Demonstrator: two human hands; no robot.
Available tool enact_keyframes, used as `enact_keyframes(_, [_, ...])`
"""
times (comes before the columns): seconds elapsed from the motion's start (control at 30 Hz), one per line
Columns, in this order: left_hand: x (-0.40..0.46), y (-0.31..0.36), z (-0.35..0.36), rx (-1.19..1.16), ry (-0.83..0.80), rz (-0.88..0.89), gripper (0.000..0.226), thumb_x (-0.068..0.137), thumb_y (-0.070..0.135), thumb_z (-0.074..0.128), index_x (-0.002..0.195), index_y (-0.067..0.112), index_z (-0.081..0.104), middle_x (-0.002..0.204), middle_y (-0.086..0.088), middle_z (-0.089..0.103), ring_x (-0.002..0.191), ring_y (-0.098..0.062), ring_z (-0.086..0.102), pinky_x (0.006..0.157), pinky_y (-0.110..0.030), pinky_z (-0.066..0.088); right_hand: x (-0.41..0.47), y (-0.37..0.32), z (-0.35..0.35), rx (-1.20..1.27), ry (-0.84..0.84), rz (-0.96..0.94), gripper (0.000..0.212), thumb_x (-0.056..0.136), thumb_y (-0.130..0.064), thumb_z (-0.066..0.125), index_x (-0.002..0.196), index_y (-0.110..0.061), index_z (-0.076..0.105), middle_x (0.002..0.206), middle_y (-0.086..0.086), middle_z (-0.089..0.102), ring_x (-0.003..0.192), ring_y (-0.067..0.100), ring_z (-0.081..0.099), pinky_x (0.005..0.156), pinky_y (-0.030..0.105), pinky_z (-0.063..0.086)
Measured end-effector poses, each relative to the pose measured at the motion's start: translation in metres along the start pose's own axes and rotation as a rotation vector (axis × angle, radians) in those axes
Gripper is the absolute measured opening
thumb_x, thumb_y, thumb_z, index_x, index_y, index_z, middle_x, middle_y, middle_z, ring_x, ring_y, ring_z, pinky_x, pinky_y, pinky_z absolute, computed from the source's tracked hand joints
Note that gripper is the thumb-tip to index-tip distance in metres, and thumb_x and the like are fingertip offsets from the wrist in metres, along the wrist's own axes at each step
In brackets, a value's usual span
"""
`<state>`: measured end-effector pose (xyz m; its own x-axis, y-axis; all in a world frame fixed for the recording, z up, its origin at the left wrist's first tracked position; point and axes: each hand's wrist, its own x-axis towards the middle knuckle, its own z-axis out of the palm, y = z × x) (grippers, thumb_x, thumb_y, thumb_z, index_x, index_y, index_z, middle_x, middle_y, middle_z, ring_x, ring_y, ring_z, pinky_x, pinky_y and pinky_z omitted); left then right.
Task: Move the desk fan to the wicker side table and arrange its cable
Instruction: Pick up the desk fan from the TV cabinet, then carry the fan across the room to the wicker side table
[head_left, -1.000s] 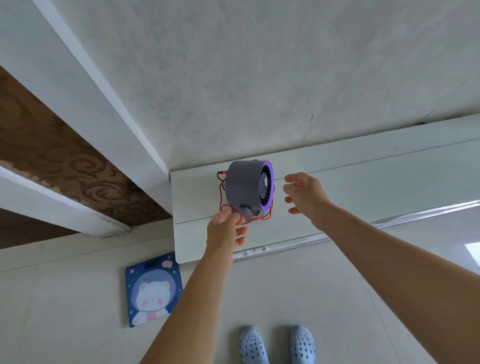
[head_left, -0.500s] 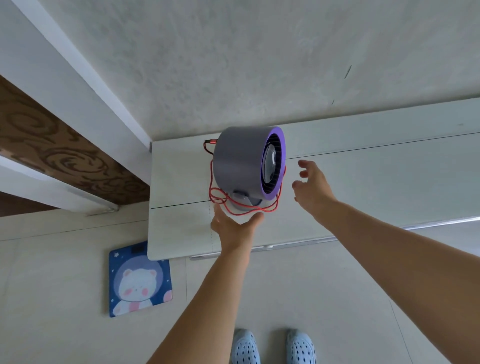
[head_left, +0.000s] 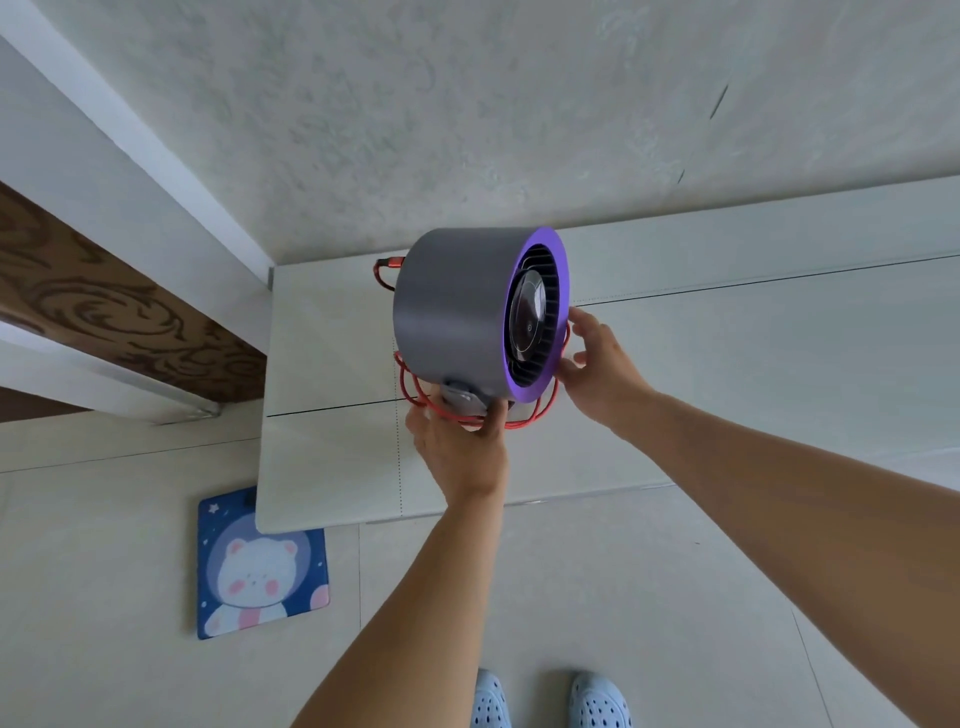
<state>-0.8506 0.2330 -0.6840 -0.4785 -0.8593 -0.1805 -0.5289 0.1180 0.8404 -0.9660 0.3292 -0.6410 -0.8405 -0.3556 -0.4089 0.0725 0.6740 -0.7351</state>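
Note:
The desk fan (head_left: 457, 312) is a grey drum with a purple front ring, held up above a white ledge (head_left: 332, 364). My left hand (head_left: 460, 452) grips its small base from below. A red cable (head_left: 530, 415) is looped loosely around the base, and its plug end sticks out at the fan's upper left. My right hand (head_left: 597, 369) touches the purple rim on the fan's right side, fingers spread. The wicker side table is not in view.
A textured grey wall rises behind the ledge. A blue bathroom scale with a bear picture (head_left: 260, 564) lies on the tiled floor at lower left. A brown patterned panel (head_left: 104, 306) with white frames is on the left. My pale blue shoes (head_left: 550, 701) show at the bottom.
The fan has come up off the ledge and nearer to me. My left hand has closed on its base. My right hand has moved in to touch the front rim.

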Motion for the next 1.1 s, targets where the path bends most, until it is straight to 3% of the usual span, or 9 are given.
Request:
enact_keyframes(0.1, [0.004,-0.001,-0.009,0.028,0.012,0.028,0.053,0.064,0.053,0.075,0.104,0.019,0.066,0.100,-0.003,0.070,0.091,-0.021,0.064,0.078,-0.039,0.057,0.003,-0.001,0.001,-0.058,-0.021,-0.071,0.049,0.091,-0.018,0.053,0.136,-0.034,0.042,0.133,0.002,0.044,0.115,0.023,0.053,0.091,0.037,0.047])
enact_keyframes(0.2, [0.011,0.001,-0.021,0.031,-0.021,0.078,0.038,0.072,0.040,0.078,0.100,0.015,0.068,0.091,0.003,0.075,0.080,-0.012,0.065,0.069,-0.004,0.047,0.007,-0.002,0.004,-0.072,-0.038,-0.111,0.038,0.090,-0.018,0.054,0.125,-0.033,0.051,0.122,-0.001,0.046,0.109,0.023,0.055,0.087,0.036,0.046])
enact_keyframes(0.27, [0.015,0.004,-0.030,0.040,-0.033,0.073,0.029,0.076,0.034,0.078,0.093,0.013,0.069,0.083,0.003,0.075,0.073,-0.012,0.063,0.059,0.002,0.038,0.009,-0.005,0.007,-0.065,-0.040,-0.120,0.034,0.089,-0.017,0.052,0.120,-0.031,0.053,0.116,-0.003,0.046,0.105,0.022,0.055,0.084,0.034,0.045])
enact_keyframes(0.4, [0.022,0.006,-0.044,-0.025,-0.058,0.004,0.024,0.076,0.031,0.078,0.069,0.019,0.059,0.063,0.005,0.067,0.058,-0.007,0.056,0.054,-0.008,0.037,0.010,-0.017,0.014,-0.062,-0.037,-0.119,0.030,0.091,-0.011,0.045,0.114,-0.027,0.054,0.111,-0.003,0.047,0.099,0.017,0.048,0.079,0.029,0.038])
enact_keyframes(0.5, [0.029,0.007,-0.055,-0.108,-0.116,-0.008,0.026,0.076,0.024,0.079,0.063,0.020,0.057,0.055,0.010,0.063,0.053,-0.003,0.054,0.054,-0.009,0.040,0.011,-0.026,0.017,-0.073,-0.027,-0.101,0.032,0.086,0.000,0.039,0.102,-0.021,0.059,0.099,-0.002,0.056,0.089,0.018,0.052,0.061,0.025,0.043])
enact_keyframes(0.57, [0.033,0.009,-0.061,-0.182,-0.157,-0.045,0.024,0.077,0.019,0.079,0.065,0.018,0.058,0.055,0.011,0.063,0.058,-0.007,0.058,0.060,-0.022,0.050,0.014,-0.029,0.020,-0.043,-0.028,-0.069,0.031,0.084,0.002,0.040,0.093,-0.021,0.059,0.088,-0.003,0.060,0.081,0.020,0.056,0.060,0.026,0.048])
enact_keyframes(0.67, [0.038,0.014,-0.067,-0.270,-0.198,-0.131,0.017,0.078,0.011,0.077,0.071,0.019,0.065,0.057,0.014,0.064,0.064,-0.012,0.063,0.070,-0.034,0.059,0.018,-0.032,0.022,0.055,-0.044,0.008,0.032,0.084,0.000,0.042,0.101,-0.020,0.059,0.086,-0.003,0.060,0.077,0.021,0.057,0.072,0.037,0.053])
enact_keyframes(0.87, [0.046,0.017,-0.076,-0.395,-0.240,-0.270,0.029,0.078,-0.006,0.067,0.105,0.005,0.069,0.068,0.001,0.068,0.060,-0.012,0.065,0.063,-0.027,0.059,0.024,-0.041,0.021,0.261,-0.064,0.165,0.031,0.091,-0.008,0.054,0.118,-0.021,0.056,0.090,0.011,0.063,0.080,0.031,0.068,0.079,0.047,0.060])
enact_keyframes(1.1, [0.050,0.018,-0.083,-0.371,-0.295,-0.323,0.049,0.074,-0.010,0.065,0.115,0.016,0.068,0.095,-0.016,0.074,0.087,-0.032,0.072,0.086,-0.039,0.058,0.013,-0.053,0.014,0.359,-0.090,0.278,0.050,0.086,0.011,0.046,0.125,-0.018,0.058,0.084,0.007,0.060,0.077,0.032,0.068,0.081,0.042,0.059])
